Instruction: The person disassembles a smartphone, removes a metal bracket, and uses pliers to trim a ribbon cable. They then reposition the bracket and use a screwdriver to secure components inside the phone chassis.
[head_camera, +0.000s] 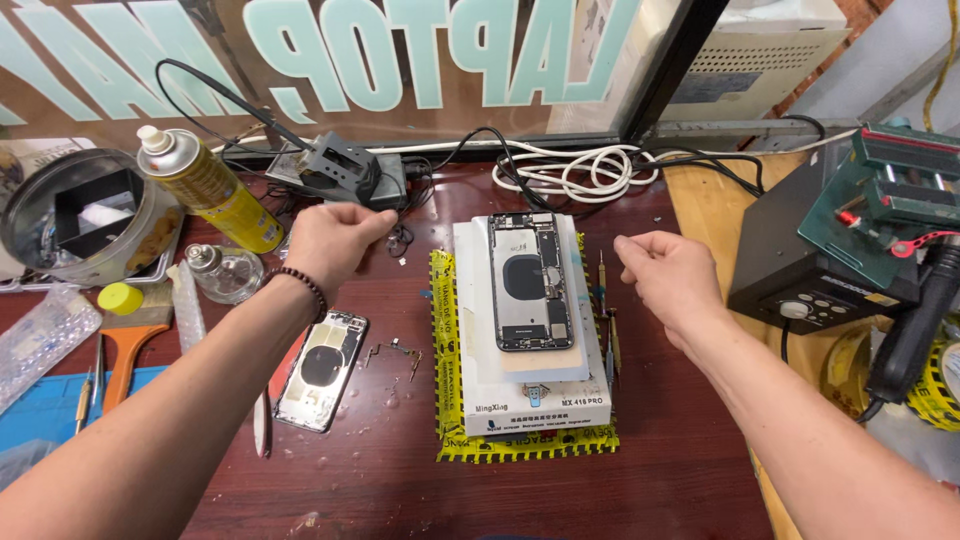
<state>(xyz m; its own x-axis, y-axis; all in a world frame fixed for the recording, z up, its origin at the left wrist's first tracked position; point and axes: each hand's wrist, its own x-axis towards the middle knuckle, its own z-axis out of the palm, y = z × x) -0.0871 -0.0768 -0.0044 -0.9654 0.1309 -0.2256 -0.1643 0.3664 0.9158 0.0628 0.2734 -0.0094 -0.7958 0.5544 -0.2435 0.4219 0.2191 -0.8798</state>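
Note:
An opened phone body (530, 282) with its dark insides showing lies on a white pad (478, 300), stacked on a white box (540, 408) and a yellow mat (447, 440). My left hand (330, 243) hovers above the table left of the phone, fingers curled closed, a bead bracelet on the wrist. My right hand (668, 275) floats right of the phone, fingers loosely curled, thumb and forefinger pinched. Whether either pinches a tiny part is not visible. A second phone back housing (322, 372) lies on the dark red table below my left forearm.
A yellow spray can (210, 187), a glass bottle (222, 272), a round metal tin (80, 215), a brush with orange handle (125, 350) and tweezers sit at left. Coiled white cable (580, 172) lies behind. A black station (800, 270) and green fixture (890, 195) stand at right. Small screwdrivers (606, 310) lie beside the box.

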